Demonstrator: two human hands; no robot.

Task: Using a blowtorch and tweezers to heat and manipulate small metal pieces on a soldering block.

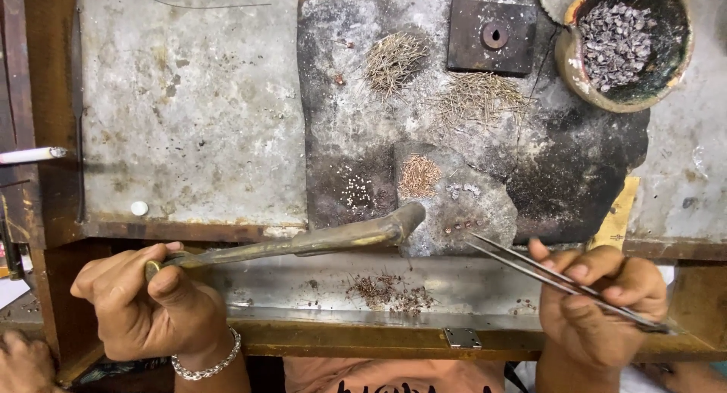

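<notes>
My left hand [148,302] has its grip closed around a brass blowpipe [303,243], tip at the charred soldering block [575,166]. My right hand [598,298] pinches steel tweezers [560,281], points near tiny beads [460,228] on the worktop [189,120].

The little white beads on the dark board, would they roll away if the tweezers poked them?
Probably. The white beads look tiny and round, so a poke would likely scatter them. They seem very light, lying loose in a cluster. The charred board looks rough, which might slow them. The tweezers in the right hand have fine tips suited to them.
</notes>
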